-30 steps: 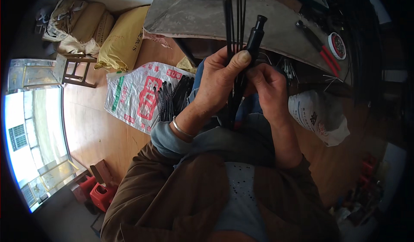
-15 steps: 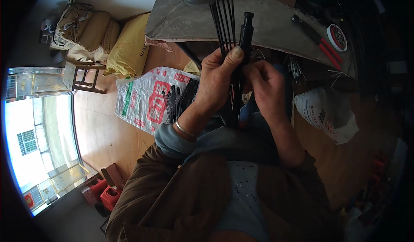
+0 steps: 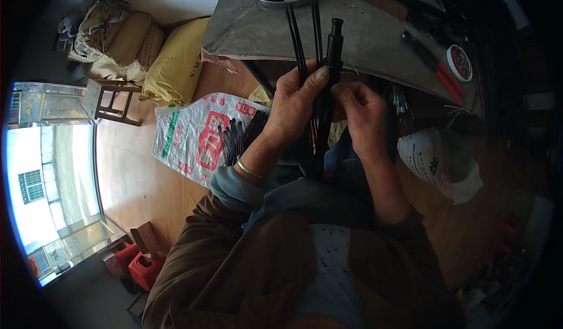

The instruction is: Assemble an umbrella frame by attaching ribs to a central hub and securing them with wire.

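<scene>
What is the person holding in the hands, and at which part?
The left hand grips a bundle of thin black rods and a black tube near mid-length. The right hand touches the tube's side.

Your left hand [image 3: 296, 103] grips a bundle of thin black rods [image 3: 302, 36] with a thicker black shaft [image 3: 333, 44] (its tip points at the grey table [image 3: 375, 36]), while your right hand [image 3: 363, 115] pinches the shaft just beside it. More rods lie on a printed sack [image 3: 196, 135].

Two thin black rods [image 3: 300, 36], one thick black tube [image 3: 333, 53] (both held upright).
</scene>
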